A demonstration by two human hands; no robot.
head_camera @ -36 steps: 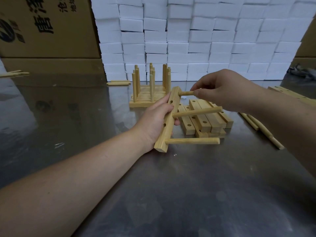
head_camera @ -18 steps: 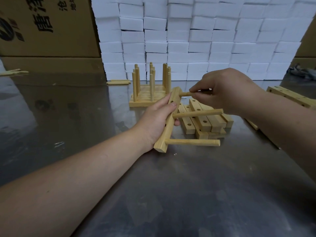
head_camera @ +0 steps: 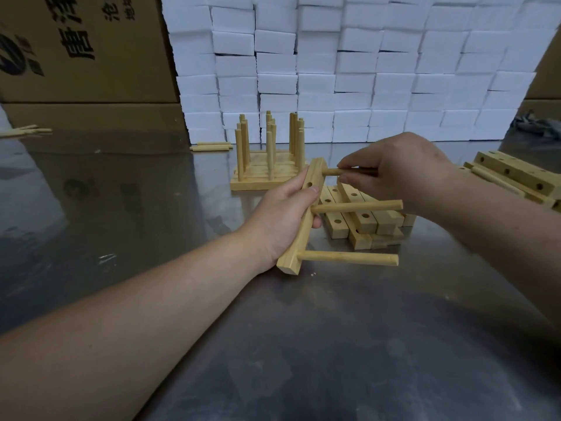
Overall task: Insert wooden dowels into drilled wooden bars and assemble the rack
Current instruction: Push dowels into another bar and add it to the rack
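Observation:
My left hand (head_camera: 283, 217) grips a drilled wooden bar (head_camera: 299, 235) that stands on edge on the steel table, near end down. Two dowels stick out of it to the right: a lower dowel (head_camera: 349, 258) and a middle dowel (head_camera: 358, 206). My right hand (head_camera: 397, 168) pinches a third dowel (head_camera: 332, 171) whose tip sits in the bar's top hole. An empty hole shows on the bar near my left thumb. Behind the bar lies a pile of drilled bars (head_camera: 364, 223). A finished rack (head_camera: 267, 159) with upright dowels stands farther back.
The steel table (head_camera: 303, 344) stretches toward me. More drilled bars (head_camera: 516, 174) lie at the right edge. Loose dowels (head_camera: 211, 146) rest at the back, by a wall of white foam blocks (head_camera: 349, 71). Cardboard boxes (head_camera: 76, 50) stand at the back left.
My right hand has shifted slightly while holding the top dowel at the bar's top hole. The left hand and bar have stayed nearly still.

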